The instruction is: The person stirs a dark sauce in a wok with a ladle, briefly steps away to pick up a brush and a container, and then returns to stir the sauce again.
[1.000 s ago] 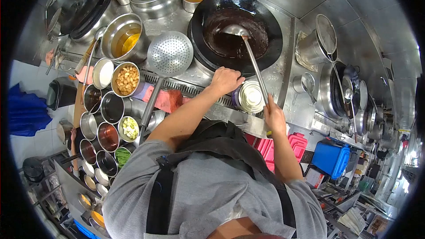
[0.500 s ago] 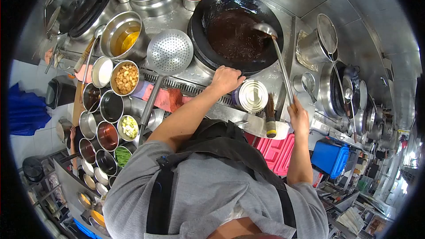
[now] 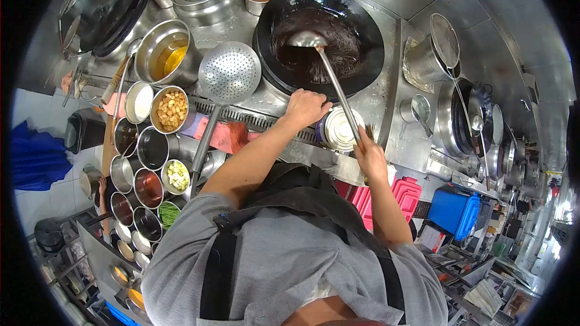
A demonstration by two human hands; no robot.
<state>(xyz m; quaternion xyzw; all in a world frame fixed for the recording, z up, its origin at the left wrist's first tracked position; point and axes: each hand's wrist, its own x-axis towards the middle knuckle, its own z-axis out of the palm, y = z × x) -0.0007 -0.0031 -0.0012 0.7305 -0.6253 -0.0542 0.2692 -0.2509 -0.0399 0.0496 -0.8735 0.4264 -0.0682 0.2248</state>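
A black wok (image 3: 368,30) holds dark, glossy sauce (image 3: 344,36). My left hand (image 3: 306,108) is closed at its near edge, and the spot it grips lies hidden under the fingers. The long handle of a metal ladle (image 3: 338,84) is wrapped in my right hand (image 3: 371,158). The ladle's bowl dips over the sauce in the left part of the wok. Below the ladle handle stands a tin can (image 3: 339,130), partly covered by it. A bundle-like brush (image 3: 370,130) shows just behind my right hand.
A perforated strainer (image 3: 229,72) lies left of the wok, its handle toward me. Several metal pots of ingredients crowd the left, including brown chunks (image 3: 172,110) and green vegetables (image 3: 169,212). A pot with a sieve (image 3: 444,39) stands right. Another person's hand (image 3: 101,184) shows far left.
My right hand has swung left with the ladle, and its bowl has moved from the wok's right side toward the left. My left hand has stayed at the wok's near edge.
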